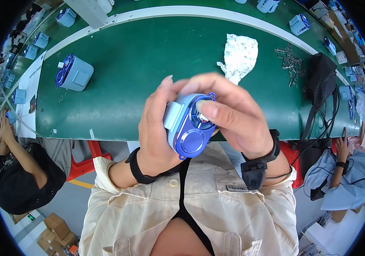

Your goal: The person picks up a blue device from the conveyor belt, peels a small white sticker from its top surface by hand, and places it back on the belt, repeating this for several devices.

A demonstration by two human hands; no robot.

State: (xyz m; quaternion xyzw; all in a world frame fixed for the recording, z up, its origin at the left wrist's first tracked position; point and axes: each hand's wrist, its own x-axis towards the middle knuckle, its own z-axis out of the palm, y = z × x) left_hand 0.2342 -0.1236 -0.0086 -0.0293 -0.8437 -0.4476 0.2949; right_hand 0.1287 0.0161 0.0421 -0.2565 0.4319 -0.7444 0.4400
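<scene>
Held up close over the near edge of a green belt (148, 68): a small pale-blue box with a shiny blue front (189, 126), tilted, front turned up and toward the right. Left hand (157, 128) wrapped around the box from the left and behind, fingers closed on its pale side, a black band on the wrist. Right hand (229, 115) curled over the top and right side of the box, thumb pressed onto the upper round opening of the blue front, other fingers arched above; closed on the box as well. Black strap with a small black device (254, 173) on the right wrist, a thin cable trailing off it. On the belt, well apart from the hands: another pale-blue box (75, 73) at the left lying with its blue front toward the left, a crumpled white sheet (240, 55) just beyond the fingers, a heap of small metal parts (291, 64) further right, a black mesh bag (321, 79) beside that. More pale-blue boxes along the far edge of the belt. Other people seated at lower left and lower right.
</scene>
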